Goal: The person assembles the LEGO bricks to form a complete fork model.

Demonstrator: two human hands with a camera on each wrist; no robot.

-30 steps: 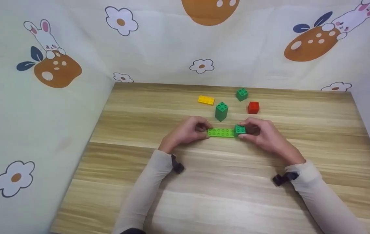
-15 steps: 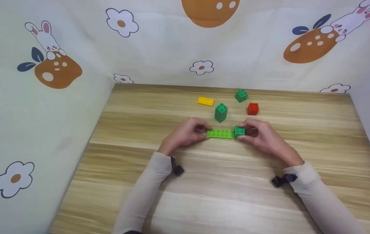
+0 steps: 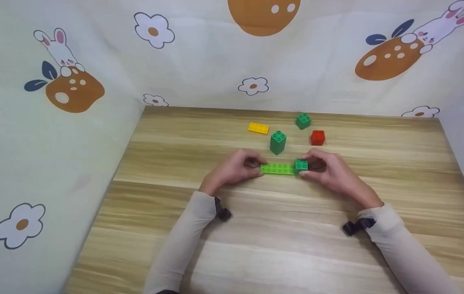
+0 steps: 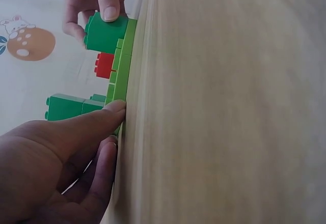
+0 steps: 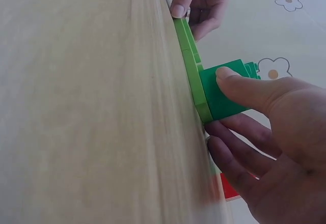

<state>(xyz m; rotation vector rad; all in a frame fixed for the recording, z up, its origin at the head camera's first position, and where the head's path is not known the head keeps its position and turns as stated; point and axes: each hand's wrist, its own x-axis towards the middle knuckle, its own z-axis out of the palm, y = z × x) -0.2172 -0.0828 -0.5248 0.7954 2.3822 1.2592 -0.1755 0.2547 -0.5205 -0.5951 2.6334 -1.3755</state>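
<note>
A long light green building-block plate lies flat on the wooden table, studs up. My left hand pinches its left end between thumb and fingers. On the plate's right end sits a dark green 2x2 block, upright. My right hand grips that block, thumb on the near side and fingers behind. The right wrist view has the thumb against the face of the green block, whose bottom touches the light green plate. In the left wrist view, the thumb presses the near side of the plate.
Behind the plate stands a tall dark green block stack. Farther back are a flat yellow plate, another dark green block and a red block. Patterned cloth walls the table's back and sides.
</note>
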